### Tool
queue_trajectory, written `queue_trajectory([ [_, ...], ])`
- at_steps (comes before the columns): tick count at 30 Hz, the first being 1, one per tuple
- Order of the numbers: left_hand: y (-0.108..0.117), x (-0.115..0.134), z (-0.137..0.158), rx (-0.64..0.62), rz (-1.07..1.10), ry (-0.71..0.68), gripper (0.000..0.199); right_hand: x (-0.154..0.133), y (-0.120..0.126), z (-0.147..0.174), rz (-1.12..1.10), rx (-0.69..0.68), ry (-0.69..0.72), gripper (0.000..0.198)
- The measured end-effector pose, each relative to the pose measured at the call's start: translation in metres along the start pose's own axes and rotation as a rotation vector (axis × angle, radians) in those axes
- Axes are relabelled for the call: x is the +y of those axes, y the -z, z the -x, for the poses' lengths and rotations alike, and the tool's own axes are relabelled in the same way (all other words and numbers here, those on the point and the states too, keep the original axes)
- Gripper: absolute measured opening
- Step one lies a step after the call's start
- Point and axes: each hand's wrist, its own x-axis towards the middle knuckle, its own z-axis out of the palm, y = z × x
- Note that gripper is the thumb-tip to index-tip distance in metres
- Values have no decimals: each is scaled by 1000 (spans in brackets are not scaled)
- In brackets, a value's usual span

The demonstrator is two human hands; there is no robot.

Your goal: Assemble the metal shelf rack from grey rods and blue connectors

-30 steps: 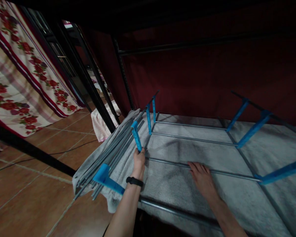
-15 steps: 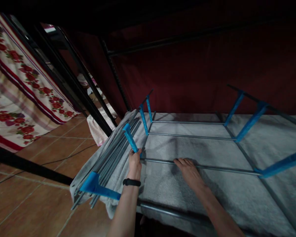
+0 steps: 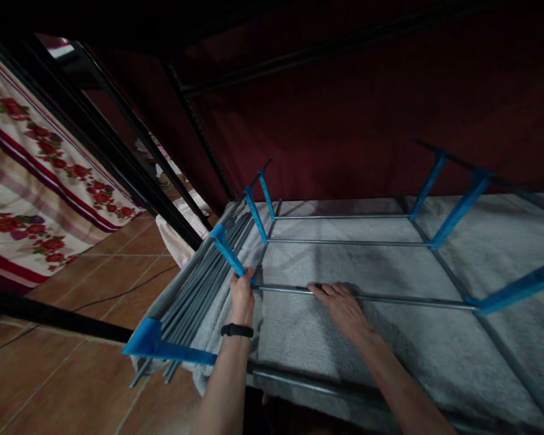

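A frame of grey metal tubes and blue plastic connectors lies on a grey fleece blanket (image 3: pixel 294 338). My left hand (image 3: pixel 242 295) is closed around the lower end of a blue connector (image 3: pixel 227 249), where it meets a cross tube. That connector leans up and to the left. My right hand (image 3: pixel 342 307) lies over the same metal tube (image 3: pixel 408 299), fingers curled across it and thumb hidden. Another blue connector (image 3: pixel 176 350) tilts left at the near corner, partly behind my left forearm. More blue connectors (image 3: pixel 256 214) stand along the far left side.
A bundle of loose grey tubes (image 3: pixel 204 284) lies on the blanket's left edge. Blue connectors (image 3: pixel 457 208) join the frame's right side. Black bed posts (image 3: pixel 118 151) rise at left, near a floral curtain (image 3: pixel 49 181). A cable (image 3: pixel 122 293) crosses the tiled floor. A dark red cloth (image 3: pixel 344 133) hangs behind.
The left-side connectors lean farther left, most clearly the held one and the near corner one. Both hands keep their places on the frame. The view has shifted slightly.
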Motion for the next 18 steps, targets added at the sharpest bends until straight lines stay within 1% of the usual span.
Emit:
queue_trajectory([
  [5,-4,-2,-2,45,-108,-70,32,0,3,-2,4,-54,-15,61],
  [7,-6,-4,-3,19,-119,-87,33,0,4,-2,-10,-69,-19,60],
  [10,-8,-7,-4,2,-99,-67,37,0,6,-3,-28,-74,-25,60],
  [13,-11,-10,-5,78,-120,-58,36,1,5,-3,-40,-72,-24,62],
  [18,-20,-14,-6,218,-185,-83,34,4,2,-3,-58,-68,-16,61],
])
